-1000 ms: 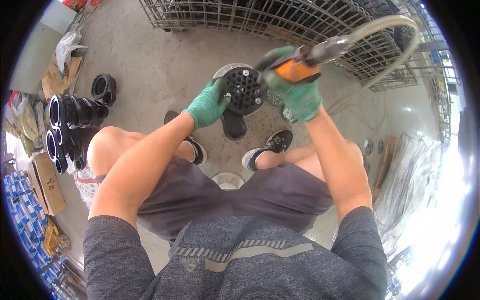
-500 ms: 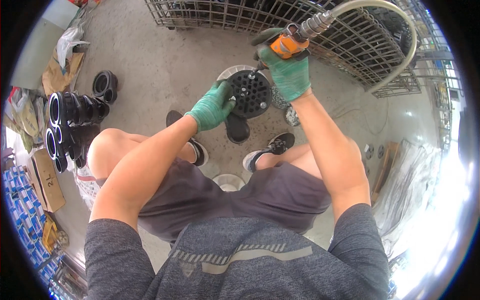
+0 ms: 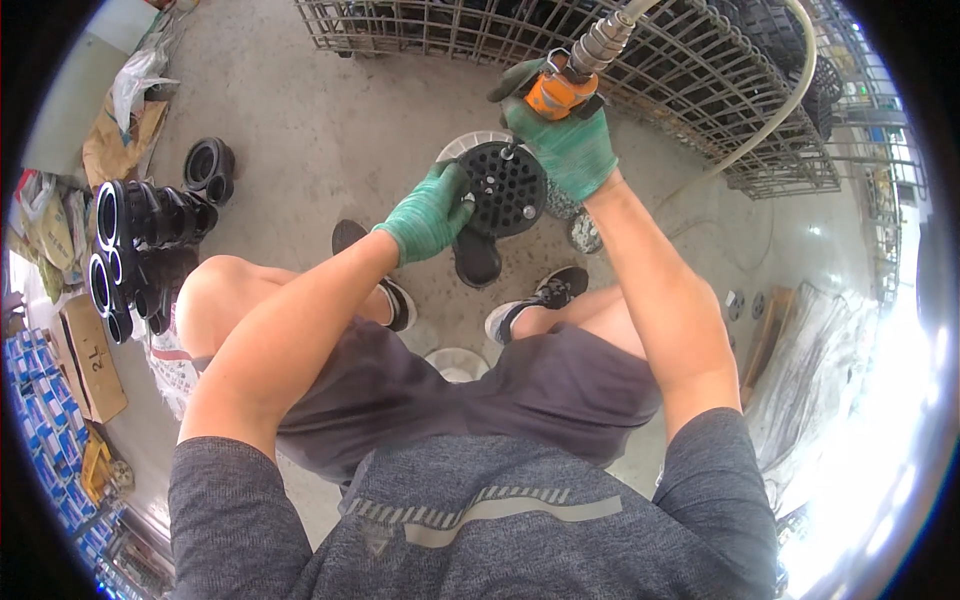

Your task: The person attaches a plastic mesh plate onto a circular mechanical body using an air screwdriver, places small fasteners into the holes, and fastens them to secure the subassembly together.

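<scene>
My left hand, in a green glove, is closed on the left edge of a black perforated round plate. A rounded black extension juts from the plate's near side. Bright metal fasteners sit on the plate's face. Above its far edge, my gloved right hand grips an orange power screwdriver with a hose at its back. The tool's tip meets the plate near the far fastener; exact contact is too small to tell. A whitish round support shows behind the plate.
Containers of small metal parts stand right of the plate. A wire mesh cage runs along the far side, and a pale hose loops before it. Stacked black ring-shaped parts stand at left, near a cardboard box.
My right hand and the screwdriver have shifted slightly left, and the hose has swung left with them. My left hand and the plate have barely moved.
</scene>
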Tool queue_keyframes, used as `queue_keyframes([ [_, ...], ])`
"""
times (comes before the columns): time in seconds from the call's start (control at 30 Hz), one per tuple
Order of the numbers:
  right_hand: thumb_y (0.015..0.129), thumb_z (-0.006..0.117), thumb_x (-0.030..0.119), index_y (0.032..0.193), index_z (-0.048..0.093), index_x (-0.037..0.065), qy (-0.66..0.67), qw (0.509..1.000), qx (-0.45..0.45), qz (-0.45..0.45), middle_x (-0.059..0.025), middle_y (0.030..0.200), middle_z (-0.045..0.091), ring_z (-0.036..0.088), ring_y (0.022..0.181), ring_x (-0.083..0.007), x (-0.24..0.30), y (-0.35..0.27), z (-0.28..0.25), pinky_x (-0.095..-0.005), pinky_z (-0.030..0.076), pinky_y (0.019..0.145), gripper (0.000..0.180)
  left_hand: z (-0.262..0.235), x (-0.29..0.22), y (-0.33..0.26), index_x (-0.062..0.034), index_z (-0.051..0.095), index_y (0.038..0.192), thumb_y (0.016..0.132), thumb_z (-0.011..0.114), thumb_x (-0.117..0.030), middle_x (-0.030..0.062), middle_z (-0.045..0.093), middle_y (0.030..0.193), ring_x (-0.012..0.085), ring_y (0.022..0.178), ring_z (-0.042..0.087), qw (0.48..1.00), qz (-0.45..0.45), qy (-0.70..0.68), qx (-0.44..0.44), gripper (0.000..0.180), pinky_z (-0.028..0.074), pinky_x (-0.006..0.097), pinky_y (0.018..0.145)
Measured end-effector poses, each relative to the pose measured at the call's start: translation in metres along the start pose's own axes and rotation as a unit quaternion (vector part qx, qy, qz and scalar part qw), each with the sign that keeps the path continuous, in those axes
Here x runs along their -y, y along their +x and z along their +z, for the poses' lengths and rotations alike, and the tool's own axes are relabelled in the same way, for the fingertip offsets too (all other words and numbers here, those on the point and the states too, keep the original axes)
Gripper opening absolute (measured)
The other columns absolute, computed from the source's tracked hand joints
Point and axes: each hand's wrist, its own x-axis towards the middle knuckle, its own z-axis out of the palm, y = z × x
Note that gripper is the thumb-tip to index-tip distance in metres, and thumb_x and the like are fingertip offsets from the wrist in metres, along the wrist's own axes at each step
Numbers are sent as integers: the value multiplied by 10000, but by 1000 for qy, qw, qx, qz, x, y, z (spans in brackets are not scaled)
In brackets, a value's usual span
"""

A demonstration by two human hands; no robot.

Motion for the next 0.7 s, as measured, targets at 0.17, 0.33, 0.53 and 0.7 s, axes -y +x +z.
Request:
queue_keyframes([
  [0.17,855,740,13,1072,689,52,44,999,-4,-1,-11,1003,720,670,915,-110,5,-4,-12,-280,566,834,226,-2,-2,-1,33,433,1294,977,587,-134,268,471,1274,459,1118,543,1000,-6,-3,3,390,458,467,1000],
  [0.33,842,746,2,1060,685,39,81,995,-8,54,-11,984,704,643,906,-98,33,-41,-16,-275,551,820,229,4,6,-1,28,462,1235,969,588,-134,264,489,1225,461,1082,540,1000,14,-2,-24,336,458,472,978],
  [0.53,849,749,12,1075,684,33,38,996,14,81,-10,1001,702,636,909,-99,26,-64,-13,-273,545,818,236,2,5,1,25,473,1215,959,598,-123,259,493,1204,456,1069,538,1000,17,3,-19,321,459,469,968],
  [0.7,853,737,-8,1089,675,39,70,993,11,98,-15,1016,705,639,929,-100,24,-68,-10,-278,546,842,249,4,10,1,24,474,1223,952,605,-114,257,497,1205,454,1063,539,999,21,6,-25,331,459,464,970],
])
